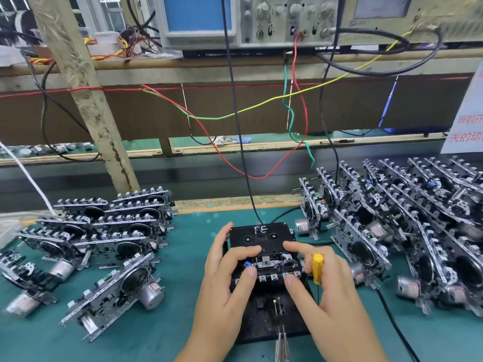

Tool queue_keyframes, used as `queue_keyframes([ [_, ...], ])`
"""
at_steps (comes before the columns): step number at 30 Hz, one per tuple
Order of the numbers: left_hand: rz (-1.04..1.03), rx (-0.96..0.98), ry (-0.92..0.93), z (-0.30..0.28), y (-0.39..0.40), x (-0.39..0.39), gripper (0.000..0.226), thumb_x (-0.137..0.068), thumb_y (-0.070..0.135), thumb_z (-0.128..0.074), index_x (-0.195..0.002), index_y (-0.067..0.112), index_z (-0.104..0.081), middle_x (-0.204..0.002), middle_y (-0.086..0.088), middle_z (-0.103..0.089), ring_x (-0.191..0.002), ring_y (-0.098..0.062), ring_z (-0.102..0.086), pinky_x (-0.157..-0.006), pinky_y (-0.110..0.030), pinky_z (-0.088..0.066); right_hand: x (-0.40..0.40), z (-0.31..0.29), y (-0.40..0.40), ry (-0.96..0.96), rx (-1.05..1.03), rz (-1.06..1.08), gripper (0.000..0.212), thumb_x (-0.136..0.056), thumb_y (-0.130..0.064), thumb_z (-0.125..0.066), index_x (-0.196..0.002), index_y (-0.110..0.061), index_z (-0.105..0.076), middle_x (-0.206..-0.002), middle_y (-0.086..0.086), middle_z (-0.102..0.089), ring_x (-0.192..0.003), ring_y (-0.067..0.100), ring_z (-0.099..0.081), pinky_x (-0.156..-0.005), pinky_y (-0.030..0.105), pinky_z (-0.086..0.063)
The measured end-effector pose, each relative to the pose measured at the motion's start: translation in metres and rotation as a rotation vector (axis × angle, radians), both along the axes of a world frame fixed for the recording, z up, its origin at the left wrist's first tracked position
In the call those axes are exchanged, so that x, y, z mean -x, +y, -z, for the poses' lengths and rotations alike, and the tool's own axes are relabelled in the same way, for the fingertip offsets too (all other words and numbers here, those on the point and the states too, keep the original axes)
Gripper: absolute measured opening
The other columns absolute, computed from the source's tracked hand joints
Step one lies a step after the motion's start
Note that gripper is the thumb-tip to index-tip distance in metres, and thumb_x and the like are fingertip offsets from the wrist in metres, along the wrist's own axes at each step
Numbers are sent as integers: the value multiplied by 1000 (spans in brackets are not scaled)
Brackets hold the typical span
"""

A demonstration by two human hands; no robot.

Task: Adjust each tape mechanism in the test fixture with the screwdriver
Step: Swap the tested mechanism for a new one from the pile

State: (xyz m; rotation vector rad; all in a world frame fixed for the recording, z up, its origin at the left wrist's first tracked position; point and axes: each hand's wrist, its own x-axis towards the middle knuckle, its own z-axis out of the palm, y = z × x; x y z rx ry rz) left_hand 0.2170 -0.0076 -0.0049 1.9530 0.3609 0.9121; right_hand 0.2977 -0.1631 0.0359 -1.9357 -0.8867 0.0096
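Note:
A black test fixture [271, 320] stands on the green mat in front of me. A tape mechanism [271, 267] sits in it under a black cassette marked "FE" [261, 235]. My left hand [230, 273] rests on the fixture's left side, with its forefinger on the cassette's front edge and its thumb on the mechanism's key row. My right hand [321, 286] presses the right side the same way. A yellow-handled screwdriver [317, 267] is tucked in the right hand, its thin blade pointing down.
Several finished-looking tape mechanisms [104, 236] lie in rows on the left, and a denser pile [407, 226] fills the right. Black cables [245, 152] and coloured wires hang from an oscilloscope [235, 22] on the shelf above. Pliers [281, 346] lie at the fixture's front.

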Motion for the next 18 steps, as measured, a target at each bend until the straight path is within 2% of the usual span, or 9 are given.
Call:
queue_keyframes([
  [3, 2, 0, -9, 0, 0, 0, 31, -89, 54, -51, -115, 49, -66, -159, 28, -26, -147, -1, -29, -102, -10, -32, -1, -1, 1, -3, 5, 9, 20, -90, -27, -64, -89, -24, -44, -133, -44, -48, -123, -2, -36, -93, 17, -33],
  [7, 2, -1, -16, 0, 1, -1, 31, -90, 55, -50, -116, 49, -66, -160, 27, -26, -148, -5, -30, -107, -30, -33, -1, -1, 2, -8, 0, 22, 21, -88, -27, -65, -88, -24, -44, -132, -46, -48, -122, -3, -36, -93, 14, -31],
  [11, 1, 2, -21, 0, 1, -1, 33, -91, 56, -50, -117, 47, -66, -161, 25, -26, -148, -7, -31, -105, -34, -35, -3, 1, 3, -7, -12, 29, 22, -88, -21, -68, -89, -24, -46, -131, -45, -50, -123, -4, -36, -90, 3, -27],
  [18, 6, 15, -14, 1, 1, 0, 32, -91, 56, -50, -117, 46, -66, -161, 25, -25, -148, -9, -33, -109, -43, -39, -3, 0, 3, -19, -21, 37, 22, -87, -21, -67, -87, -23, -45, -130, -44, -52, -122, -5, -37, -86, 1, -26],
])
